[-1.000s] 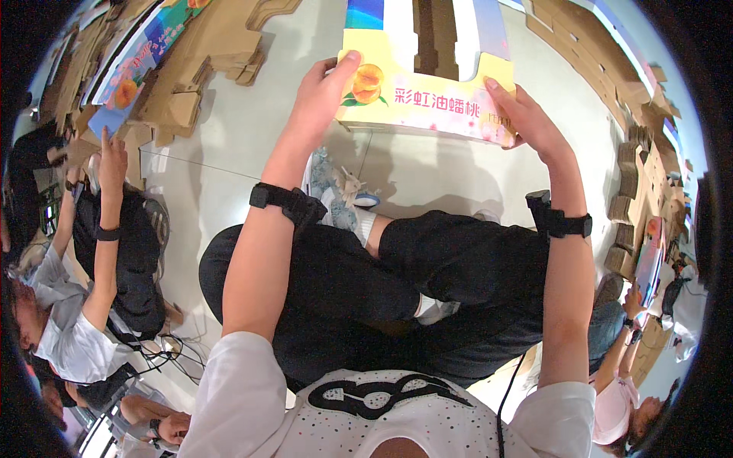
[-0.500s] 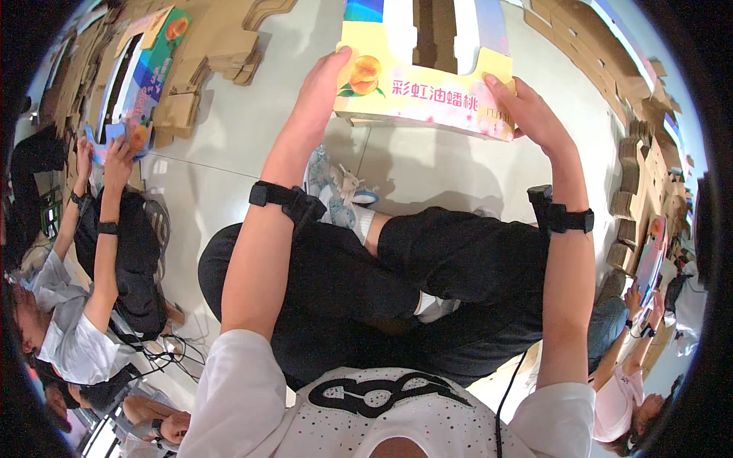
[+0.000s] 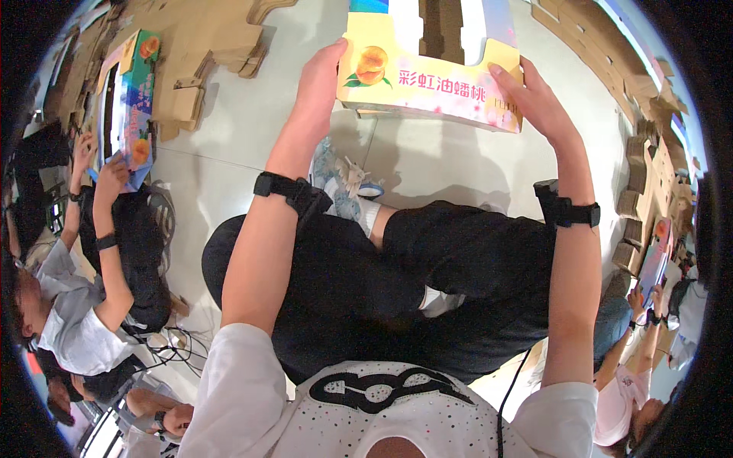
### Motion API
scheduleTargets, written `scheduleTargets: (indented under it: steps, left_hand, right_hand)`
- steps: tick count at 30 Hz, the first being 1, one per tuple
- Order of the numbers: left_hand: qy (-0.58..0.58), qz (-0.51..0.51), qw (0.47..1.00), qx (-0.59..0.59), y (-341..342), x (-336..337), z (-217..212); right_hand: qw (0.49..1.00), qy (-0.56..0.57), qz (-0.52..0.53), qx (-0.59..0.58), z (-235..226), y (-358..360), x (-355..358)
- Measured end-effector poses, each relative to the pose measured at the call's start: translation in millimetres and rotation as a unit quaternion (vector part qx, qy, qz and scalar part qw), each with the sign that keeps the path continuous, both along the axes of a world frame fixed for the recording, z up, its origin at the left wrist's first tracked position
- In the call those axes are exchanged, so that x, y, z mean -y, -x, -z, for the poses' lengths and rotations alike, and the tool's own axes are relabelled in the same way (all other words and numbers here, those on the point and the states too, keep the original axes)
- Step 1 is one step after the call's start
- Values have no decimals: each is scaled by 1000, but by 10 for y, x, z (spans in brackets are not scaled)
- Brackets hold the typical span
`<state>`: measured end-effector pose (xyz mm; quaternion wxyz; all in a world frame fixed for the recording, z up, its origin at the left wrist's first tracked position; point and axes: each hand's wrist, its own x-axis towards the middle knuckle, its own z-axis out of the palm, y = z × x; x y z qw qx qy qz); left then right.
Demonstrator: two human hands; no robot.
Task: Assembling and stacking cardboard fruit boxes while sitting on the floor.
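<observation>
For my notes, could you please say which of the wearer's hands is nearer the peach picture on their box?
Left. The left hand holds the box beside the peach picture; the right hand holds the opposite end.

Three hand-held fruit-printed cartons [image 3: 431, 88] [image 3: 140, 114] [image 3: 656, 256], the person's own two hands [image 3: 317, 88] [image 3: 544, 105]

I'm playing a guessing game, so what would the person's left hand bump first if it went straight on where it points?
Probably the box: the left hand points up and seems to touch its left edge. Its hidden fingers make depth unclear.
</observation>
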<state>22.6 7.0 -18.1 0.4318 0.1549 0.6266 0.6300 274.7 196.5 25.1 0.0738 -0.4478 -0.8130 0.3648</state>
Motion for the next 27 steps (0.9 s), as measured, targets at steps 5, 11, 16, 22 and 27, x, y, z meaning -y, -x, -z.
scheduleTargets:
  steps: [5,11,16,22,27]
  left_hand:
    - [0,-18,996,-82,-67,12,64]
    - [33,77,976,-199,39,26,42]
    - [63,97,976,-185,120,-34,-8]
    - [-87,-94,936,-328,134,-256,-428]
    - [-216,-147,964,-58,94,-443,-786]
  right_hand:
    - [998,19,-35,-55,158,-53,-127]
    - [999,8,-41,-8,62,-29,-77]
    - [999,17,-44,-26,94,-27,-110]
    - [999,10,-35,-31,-4,10,-21]
    - [960,-263,-74,-54,44,25,-28]
